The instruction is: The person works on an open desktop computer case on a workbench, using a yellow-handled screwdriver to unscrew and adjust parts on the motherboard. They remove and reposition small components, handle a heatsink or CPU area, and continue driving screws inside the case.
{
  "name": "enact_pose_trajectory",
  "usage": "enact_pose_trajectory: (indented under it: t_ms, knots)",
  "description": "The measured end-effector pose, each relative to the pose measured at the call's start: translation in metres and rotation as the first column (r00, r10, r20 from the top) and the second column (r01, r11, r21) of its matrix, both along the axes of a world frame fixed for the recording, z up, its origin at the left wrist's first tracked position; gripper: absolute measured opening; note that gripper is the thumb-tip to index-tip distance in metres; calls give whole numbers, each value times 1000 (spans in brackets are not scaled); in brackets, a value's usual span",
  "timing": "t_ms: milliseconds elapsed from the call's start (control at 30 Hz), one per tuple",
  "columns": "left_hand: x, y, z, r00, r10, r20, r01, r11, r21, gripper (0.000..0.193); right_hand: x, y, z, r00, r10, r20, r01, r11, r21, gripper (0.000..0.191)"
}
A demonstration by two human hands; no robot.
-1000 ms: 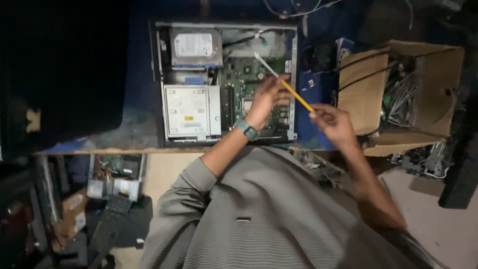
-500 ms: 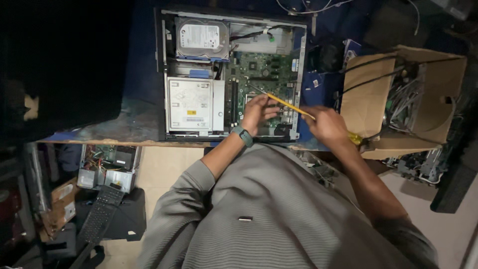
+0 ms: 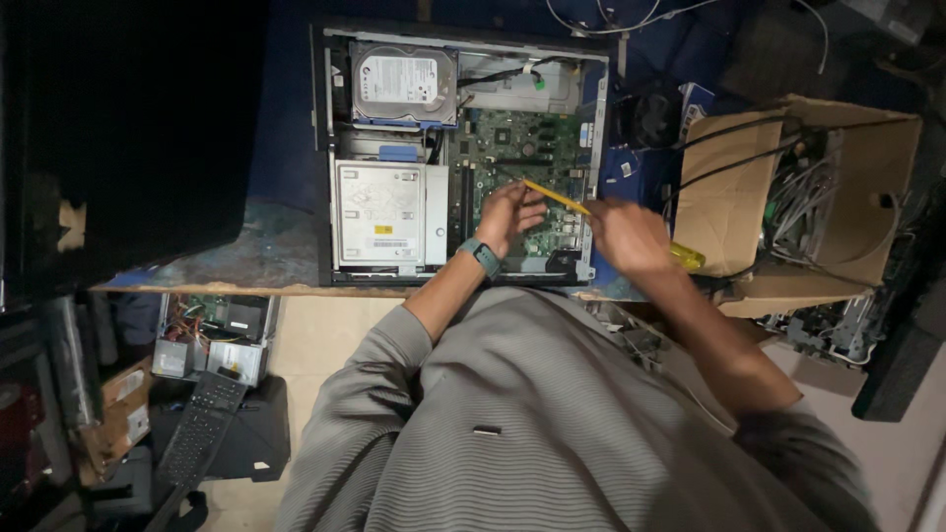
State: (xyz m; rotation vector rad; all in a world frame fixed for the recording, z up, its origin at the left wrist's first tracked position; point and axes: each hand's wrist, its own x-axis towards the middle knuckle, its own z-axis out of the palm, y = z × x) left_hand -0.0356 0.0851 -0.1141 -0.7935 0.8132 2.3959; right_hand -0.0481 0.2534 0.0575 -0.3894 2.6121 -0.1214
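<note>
Screwdriver (image 3: 562,200) in right hand (image 3: 631,236)

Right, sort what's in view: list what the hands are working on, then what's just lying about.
In use:
- open computer case
- green motherboard, left hand resting on it
- yellow screwdriver, gripped by the right hand, tip near the left hand's fingers

Lying about:
- cardboard box of cables, at the right
- keyboard on the floor
- hard drive in the case, untouched

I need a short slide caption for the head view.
Right hand holds yellow screwdriver over open computer case; left hand steadies it.
</note>
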Motion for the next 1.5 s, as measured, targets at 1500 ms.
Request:
enact_pose_trajectory:
  t_ms: [1500]
  knots:
    - [-14, -14, 11, 996, 93, 11, -94, 993, 73, 40, -44, -33, 5, 870, 485, -86, -467, 868, 171, 18]
